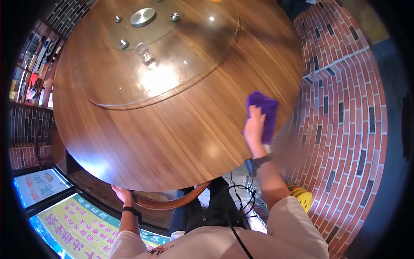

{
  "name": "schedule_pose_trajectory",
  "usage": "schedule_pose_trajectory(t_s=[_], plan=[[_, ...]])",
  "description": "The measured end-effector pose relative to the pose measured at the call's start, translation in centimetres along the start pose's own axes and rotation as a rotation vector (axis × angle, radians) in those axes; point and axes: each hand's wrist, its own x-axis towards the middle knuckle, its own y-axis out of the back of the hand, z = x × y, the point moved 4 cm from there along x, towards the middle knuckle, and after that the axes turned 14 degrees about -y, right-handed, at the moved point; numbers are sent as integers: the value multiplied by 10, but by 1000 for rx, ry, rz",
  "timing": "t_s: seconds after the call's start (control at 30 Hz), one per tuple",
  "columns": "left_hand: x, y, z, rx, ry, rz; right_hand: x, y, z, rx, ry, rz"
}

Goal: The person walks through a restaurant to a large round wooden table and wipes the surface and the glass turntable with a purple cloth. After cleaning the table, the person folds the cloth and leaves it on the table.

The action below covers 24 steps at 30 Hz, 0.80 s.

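Note:
My right hand (254, 128) lies over a purple cloth (268, 113) near the right edge of the round wooden table (181, 134), its fingers extended on the fabric and pressing it against the tabletop. At the table's front edge, on the left, is my left hand (123, 195), close to the curved wooden chair rail (172, 204). Most of its fingers are hidden at the rim. A round glass turntable (207, 56) covers the table's middle. On it stands a small clear glass (143, 52), with bright lamp glare beside it.
A metal disc (142, 17) and several small metal knobs (123, 43) sit at the turntable's centre. A brick-pattern wall (345, 108) rises close on the right. Black cables (243, 196) and yellow stools (305, 199) are below the table. Lit signboards (77, 224) stand at lower left.

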Motion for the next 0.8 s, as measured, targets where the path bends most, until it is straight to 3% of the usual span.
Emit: schedule_pose_trajectory(t_s=[0.1, 0.23, 0.37, 0.5, 0.57, 0.77, 0.8], plan=[[-2, 0, 2, -22, -40, 15, -24, -36, -114, -46, 126, -219], [2, -1, -8, 10, -21, 48, -83, -94, -239, 6, 549, -348], [3, 0, -8, 6, -26, 30, -86, -108, -294, 35, 651, -382], [1, 1, -5, -10, -4, 40, -31, -120, -297, -200, 564, -428], [0, 0, -8, -11, -1, 42, 8, -132, -266, -223, 511, -144], [2, -1, -10, -6, -11, 52, 103, -58, -147, -430, -46, 26], [3, -3, -13, 0, -24, 67, 109, -59, -122, -412, -62, 35]])
